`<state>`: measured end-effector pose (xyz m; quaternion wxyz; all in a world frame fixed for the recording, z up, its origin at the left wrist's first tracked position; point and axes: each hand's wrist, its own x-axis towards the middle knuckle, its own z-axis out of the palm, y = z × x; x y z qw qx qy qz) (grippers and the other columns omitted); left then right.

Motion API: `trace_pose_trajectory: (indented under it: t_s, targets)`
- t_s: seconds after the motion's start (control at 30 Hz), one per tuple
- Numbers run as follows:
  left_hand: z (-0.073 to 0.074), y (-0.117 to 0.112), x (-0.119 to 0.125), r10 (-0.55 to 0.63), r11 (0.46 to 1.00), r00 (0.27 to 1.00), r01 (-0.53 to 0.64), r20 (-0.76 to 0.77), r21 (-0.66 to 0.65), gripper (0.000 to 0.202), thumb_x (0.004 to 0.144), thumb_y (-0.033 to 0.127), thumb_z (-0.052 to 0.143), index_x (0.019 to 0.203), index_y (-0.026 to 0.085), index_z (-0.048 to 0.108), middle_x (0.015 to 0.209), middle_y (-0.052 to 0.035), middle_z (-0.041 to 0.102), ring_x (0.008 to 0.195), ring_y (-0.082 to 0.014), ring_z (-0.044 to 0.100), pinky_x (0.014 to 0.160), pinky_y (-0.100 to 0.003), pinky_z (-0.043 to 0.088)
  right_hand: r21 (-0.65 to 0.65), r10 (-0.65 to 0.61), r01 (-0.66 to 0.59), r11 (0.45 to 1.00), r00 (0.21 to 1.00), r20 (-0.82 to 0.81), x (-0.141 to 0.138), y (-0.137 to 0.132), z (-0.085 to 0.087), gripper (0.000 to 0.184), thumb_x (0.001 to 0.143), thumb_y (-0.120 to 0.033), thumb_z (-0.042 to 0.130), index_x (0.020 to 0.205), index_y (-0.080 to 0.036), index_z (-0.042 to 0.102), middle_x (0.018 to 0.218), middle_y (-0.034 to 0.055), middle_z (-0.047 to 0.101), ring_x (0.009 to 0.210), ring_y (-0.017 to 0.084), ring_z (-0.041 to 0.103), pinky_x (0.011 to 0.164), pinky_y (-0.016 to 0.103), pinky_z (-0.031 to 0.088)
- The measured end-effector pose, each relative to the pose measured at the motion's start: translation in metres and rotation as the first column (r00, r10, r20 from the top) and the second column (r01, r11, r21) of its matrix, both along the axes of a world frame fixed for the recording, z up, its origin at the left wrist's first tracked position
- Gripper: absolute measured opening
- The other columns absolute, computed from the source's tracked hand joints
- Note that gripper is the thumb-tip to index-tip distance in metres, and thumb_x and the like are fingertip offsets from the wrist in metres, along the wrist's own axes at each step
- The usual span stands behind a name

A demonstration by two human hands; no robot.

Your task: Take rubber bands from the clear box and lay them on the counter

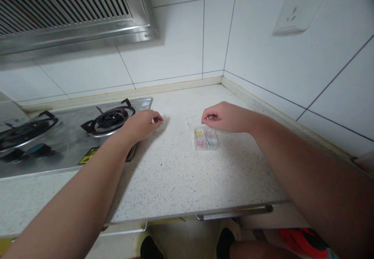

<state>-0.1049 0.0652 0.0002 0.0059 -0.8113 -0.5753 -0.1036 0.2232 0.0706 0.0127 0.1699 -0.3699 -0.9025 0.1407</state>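
Note:
A small clear plastic box [206,148] with its transparent lid [191,121] opened back lies on the speckled counter. Its compartments hold tiny coloured pieces in yellow, pink, red and green, too small to name surely. My right hand [222,116] hovers at the box's far edge, fingers curled in and thumb pressed towards them; whatever is between the fingertips is hidden. To the left, beside the stove's right edge, my left hand [143,124] is held low over the counter. Its fingers are loosely curled against the thumb, and I cannot see what they enclose.
A gas stove [67,138] with two burners and dark knobs takes up the counter's left. Above it hangs a metal range hood [140,29]. White tiled walls meet behind the counter, with a socket [300,7] at right. A drawer handle [233,213] sticks out below the front edge.

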Motion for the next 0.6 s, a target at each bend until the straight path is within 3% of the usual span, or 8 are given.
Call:
trace_pose_trajectory:
  t_s: [0.2,0.6]
  targets:
    - [0.004,0.003,-0.016,0.056,0.997,0.989,-0.064,-0.14,-0.053,0.028,0.093,0.04,0.056,0.107,0.026,0.076,0.107,-0.0069,0.077,0.087,-0.0245,0.068,0.074,-0.035,0.045,0.005,-0.004,0.004,1.0,1.0,-0.031,0.001,0.005,-0.004,0.016,0.089,-0.026,0.06,0.085,-0.017,0.074,0.065,-0.0018,0.06,0.061,0.012,0.049,0.06,0.029,0.034]
    - [0.007,0.002,-0.018,0.056,0.985,0.983,-0.083,-0.175,-0.153,0.025,0.089,0.042,0.061,0.095,0.027,0.08,0.101,-0.0077,0.078,0.088,-0.0255,0.069,0.078,-0.035,0.046,0.028,-0.017,0.019,0.999,0.998,-0.056,0.003,0.004,-0.003,0.02,0.089,-0.028,0.059,0.089,-0.017,0.075,0.068,-0.0004,0.063,0.062,0.013,0.051,0.061,0.03,0.034]
